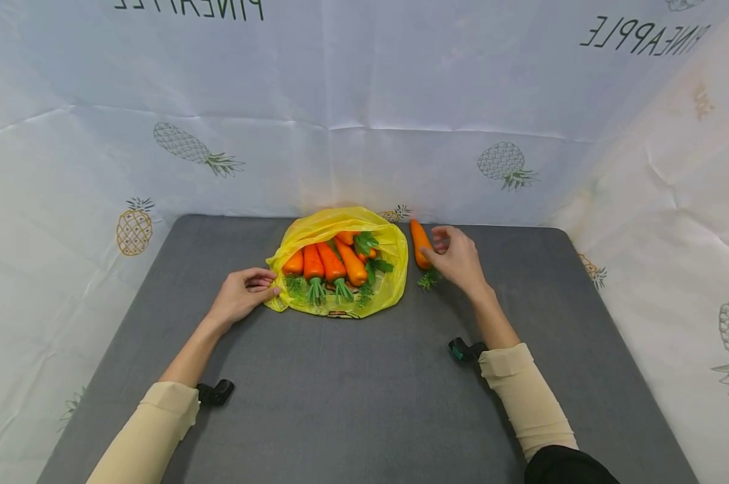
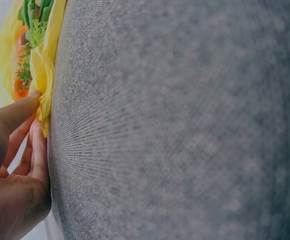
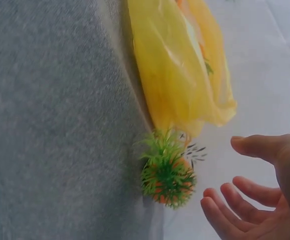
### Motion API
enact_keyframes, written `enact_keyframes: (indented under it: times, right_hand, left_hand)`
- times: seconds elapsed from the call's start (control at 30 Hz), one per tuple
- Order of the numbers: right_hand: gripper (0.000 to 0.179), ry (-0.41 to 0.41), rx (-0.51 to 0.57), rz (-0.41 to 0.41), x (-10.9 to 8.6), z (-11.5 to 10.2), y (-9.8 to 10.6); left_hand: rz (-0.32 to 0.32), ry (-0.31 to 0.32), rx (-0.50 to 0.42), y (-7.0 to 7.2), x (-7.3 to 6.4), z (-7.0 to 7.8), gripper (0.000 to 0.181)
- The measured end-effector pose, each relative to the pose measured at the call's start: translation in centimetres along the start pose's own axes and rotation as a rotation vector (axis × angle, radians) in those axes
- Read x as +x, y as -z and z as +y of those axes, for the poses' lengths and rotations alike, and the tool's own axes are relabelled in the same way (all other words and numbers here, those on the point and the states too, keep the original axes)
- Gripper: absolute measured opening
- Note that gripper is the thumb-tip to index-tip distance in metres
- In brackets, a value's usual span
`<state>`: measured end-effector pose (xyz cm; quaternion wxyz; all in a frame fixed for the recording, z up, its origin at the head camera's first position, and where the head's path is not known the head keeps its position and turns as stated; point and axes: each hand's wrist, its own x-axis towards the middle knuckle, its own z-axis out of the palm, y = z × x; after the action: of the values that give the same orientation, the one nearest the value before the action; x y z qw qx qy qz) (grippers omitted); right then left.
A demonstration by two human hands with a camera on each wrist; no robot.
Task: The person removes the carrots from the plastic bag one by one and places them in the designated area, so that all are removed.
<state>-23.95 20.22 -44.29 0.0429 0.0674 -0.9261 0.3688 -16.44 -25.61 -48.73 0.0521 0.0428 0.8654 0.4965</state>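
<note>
A yellow plastic bag (image 1: 394,286) lies on the grey table with its mouth toward me, and several orange carrots (image 1: 332,263) with green tops show inside. My left hand (image 1: 243,294) pinches the bag's left edge between thumb and fingers, which the left wrist view shows at close range. One loose carrot (image 1: 420,243) lies just right of the bag, its leafy top (image 3: 168,172) toward me. Over that carrot's right side is my right hand (image 1: 457,259), thumb and fingers spread apart, with nothing between them in the right wrist view.
The grey table (image 1: 352,390) ends at the back against a white curtain (image 1: 364,81) printed with pineapples. Similar cloth hangs at both sides. A black wrist camera (image 1: 216,392) sits on the left forearm, another camera (image 1: 465,350) on the right.
</note>
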Motion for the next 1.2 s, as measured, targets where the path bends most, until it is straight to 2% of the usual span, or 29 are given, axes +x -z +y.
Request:
enact_keyframes:
  times: [0.27,0.57,0.87,1.2]
  right_hand:
    - [0.053,0.076,0.052,0.006,-0.3,-1.6,-0.1]
    - [0.051,0.104,0.131,-0.089,-0.6,-3.4,-0.6]
    - [0.049,0.206,0.161,-0.154,-1.4,-5.2,-2.7]
    - [0.049,0.237,0.143,-0.233,-1.5,-7.1,-5.1]
  left_hand:
    - [-0.005,-0.003,0.003,0.1,0.1,0.0,0.041]
    - [0.002,0.002,0.023,0.0,0.1,0.0,0.041]
    - [-0.001,0.000,0.018,-0.1,0.0,0.0,0.041]
    - [0.011,-0.001,0.024,-0.2,0.2,-0.1,0.040]
